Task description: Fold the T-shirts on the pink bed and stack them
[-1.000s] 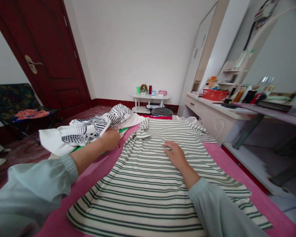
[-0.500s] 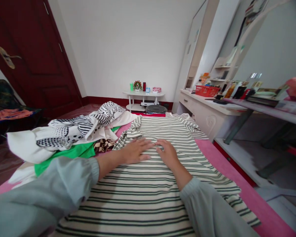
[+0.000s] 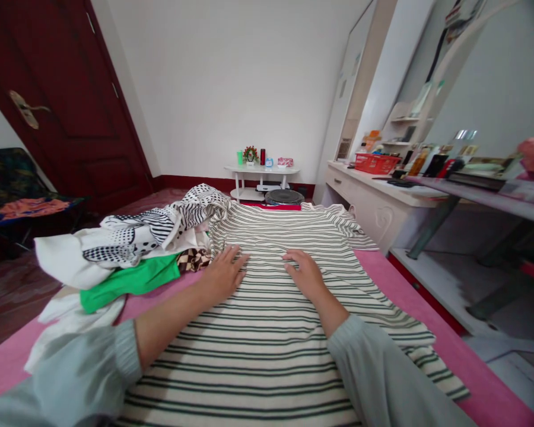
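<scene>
A cream garment with dark green stripes (image 3: 267, 332) lies spread over a pink-covered surface (image 3: 385, 273), its short sleeves at the far end. My left hand (image 3: 225, 274) rests flat on the garment's left side, fingers spread, close to its left sleeve. My right hand (image 3: 306, 274) lies on the middle of the fabric with the fingers stretched out and the thumb apart. Neither hand grips the cloth. Small creases run across the fabric between and beyond the hands.
Left of the garment is a heap of clothes: a black-and-white patterned piece (image 3: 160, 228), a green cloth (image 3: 133, 281) and a brown checked one (image 3: 193, 260). A dressing table (image 3: 365, 193) with a red basket (image 3: 376, 162) stands at right. A small white table (image 3: 262, 171) is by the wall.
My left hand has slid left across the garment, away from my right hand. The garment's left sleeve side now reaches further left, against the heap. My right hand has hardly moved.
</scene>
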A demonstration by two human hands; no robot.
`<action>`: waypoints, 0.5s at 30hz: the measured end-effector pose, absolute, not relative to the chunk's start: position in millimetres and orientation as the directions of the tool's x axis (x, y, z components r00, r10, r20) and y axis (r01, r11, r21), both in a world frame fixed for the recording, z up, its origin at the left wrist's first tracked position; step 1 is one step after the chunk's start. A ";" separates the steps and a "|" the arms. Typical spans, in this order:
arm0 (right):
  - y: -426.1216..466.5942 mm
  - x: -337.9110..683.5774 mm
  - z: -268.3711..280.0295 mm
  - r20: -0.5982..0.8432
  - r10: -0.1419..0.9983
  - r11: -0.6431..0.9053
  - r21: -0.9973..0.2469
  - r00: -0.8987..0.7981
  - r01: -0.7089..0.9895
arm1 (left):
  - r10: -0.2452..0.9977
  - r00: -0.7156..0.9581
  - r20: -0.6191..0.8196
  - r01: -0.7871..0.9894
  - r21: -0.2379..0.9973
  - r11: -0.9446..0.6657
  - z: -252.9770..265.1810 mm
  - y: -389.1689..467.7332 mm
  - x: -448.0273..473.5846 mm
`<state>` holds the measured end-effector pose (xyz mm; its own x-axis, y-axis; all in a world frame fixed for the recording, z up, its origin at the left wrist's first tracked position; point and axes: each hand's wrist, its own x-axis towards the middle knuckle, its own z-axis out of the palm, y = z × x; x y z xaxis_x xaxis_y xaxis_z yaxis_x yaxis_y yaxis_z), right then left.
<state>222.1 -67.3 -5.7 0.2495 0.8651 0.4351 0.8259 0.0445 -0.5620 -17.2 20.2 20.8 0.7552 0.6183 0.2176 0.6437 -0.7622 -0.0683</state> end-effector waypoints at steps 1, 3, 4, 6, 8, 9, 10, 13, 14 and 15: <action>-67.3 223.2 -6.2 0.433 0.867 0.045 -0.560 0.245 0.827 | 0.590 0.778 0.216 0.611 -0.040 -0.791 16.6 9.0 -25.7; -66.6 224.8 -7.2 0.432 0.870 0.049 -0.555 0.237 0.831 | 0.562 0.797 0.223 0.576 0.003 -0.818 16.1 -7.0 -46.9; -66.1 225.1 -7.6 0.433 0.871 0.051 -0.550 0.233 0.834 | 0.563 0.795 0.228 0.575 0.014 -0.818 18.6 -12.5 -58.3; -64.7 224.1 -8.5 0.437 0.872 0.051 -0.530 0.221 0.847 | 0.582 0.779 0.231 0.594 0.025 -0.804 25.6 -20.2 -79.7; -63.8 221.3 -9.2 0.433 0.879 0.041 -0.488 0.201 0.872 | 0.618 0.751 0.233 0.630 0.028 -0.776 32.3 -25.1 -96.9; -64.1 220.0 -9.2 0.425 0.885 0.036 -0.465 0.188 0.885 | 0.642 0.730 0.234 0.654 0.034 -0.756 34.8 -26.8 -103.8; -65.5 219.2 -8.7 0.411 0.895 0.031 -0.446 0.174 0.894 | 0.670 0.704 0.236 0.680 0.048 -0.731 36.9 -27.8 -109.6; -79.4 224.1 -2.5 0.348 0.933 0.080 -0.437 0.086 0.896 | 0.758 0.618 0.206 0.742 0.165 -0.650 41.0 -26.2 -123.1; -88.1 228.8 1.3 0.335 0.941 0.111 -0.447 0.050 0.888 | 0.786 0.590 0.185 0.754 0.224 -0.618 42.0 -24.1 -126.6; -98.8 234.9 5.8 0.331 0.943 0.139 -0.457 0.023 0.879 | 0.811 0.560 0.166 0.761 0.283 -0.584 42.9 -21.3 -129.3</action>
